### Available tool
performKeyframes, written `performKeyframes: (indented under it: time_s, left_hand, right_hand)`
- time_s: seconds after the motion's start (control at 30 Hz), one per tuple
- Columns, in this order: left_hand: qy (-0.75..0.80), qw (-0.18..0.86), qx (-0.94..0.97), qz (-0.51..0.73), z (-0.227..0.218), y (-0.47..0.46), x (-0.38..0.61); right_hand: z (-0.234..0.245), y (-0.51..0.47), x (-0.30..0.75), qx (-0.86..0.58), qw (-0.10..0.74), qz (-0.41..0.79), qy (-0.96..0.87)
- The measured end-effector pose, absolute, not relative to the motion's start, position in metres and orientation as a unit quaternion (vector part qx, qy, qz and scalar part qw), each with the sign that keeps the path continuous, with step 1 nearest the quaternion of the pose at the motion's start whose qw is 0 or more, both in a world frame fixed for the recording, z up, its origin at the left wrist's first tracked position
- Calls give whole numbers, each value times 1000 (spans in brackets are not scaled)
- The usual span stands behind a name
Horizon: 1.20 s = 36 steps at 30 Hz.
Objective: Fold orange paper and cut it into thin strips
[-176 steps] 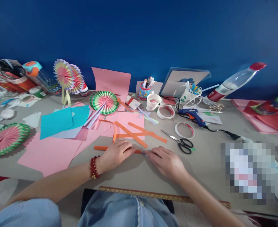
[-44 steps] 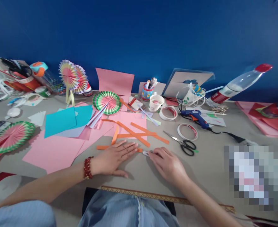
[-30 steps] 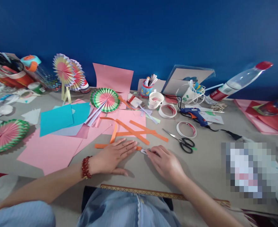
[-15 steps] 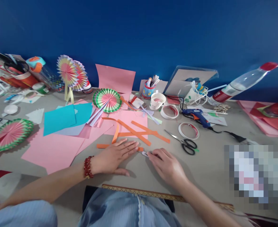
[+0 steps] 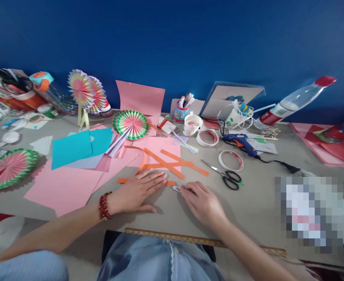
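My left hand (image 5: pixel 138 190) lies flat with fingers stretched out, pressing down an orange paper strip (image 5: pixel 124 180) on the grey table (image 5: pixel 256 203). My right hand (image 5: pixel 202 203) is closed around a small silver tool (image 5: pixel 176 188) whose tip touches the strip's right end. Several more orange strips (image 5: pixel 167 163) lie crossed just beyond my fingers on pink paper (image 5: pixel 63 187). A red bead bracelet (image 5: pixel 103 205) circles my left wrist.
Black scissors (image 5: pixel 226 176), tape rolls (image 5: pixel 230 160) and a blue glue gun (image 5: pixel 239 141) lie to the right. Folded paper fans (image 5: pixel 131 124), teal sheets (image 5: pixel 75 147), a pen cup (image 5: pixel 180 111) and a tipped plastic bottle (image 5: pixel 294 101) stand further back against the blue wall.
My left hand went from curled on the strip to flat and spread. My right hand has stayed at the strip's right end with the small tool.
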State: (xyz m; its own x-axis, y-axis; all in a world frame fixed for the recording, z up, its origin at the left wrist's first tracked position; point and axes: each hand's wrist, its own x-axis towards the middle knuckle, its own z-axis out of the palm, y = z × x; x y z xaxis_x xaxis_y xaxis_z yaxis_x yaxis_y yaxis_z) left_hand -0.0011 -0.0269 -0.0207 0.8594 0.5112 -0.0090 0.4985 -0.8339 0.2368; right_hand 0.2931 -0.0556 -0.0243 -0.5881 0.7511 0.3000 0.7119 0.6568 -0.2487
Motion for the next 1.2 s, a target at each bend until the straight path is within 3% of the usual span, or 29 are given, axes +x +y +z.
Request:
performKeyframes:
  time_s: [1.2]
  left_hand:
    - [277,121,953,18,-21,-20,21]
  right_hand:
    - [-24,-40,295,-399,199,43,-894]
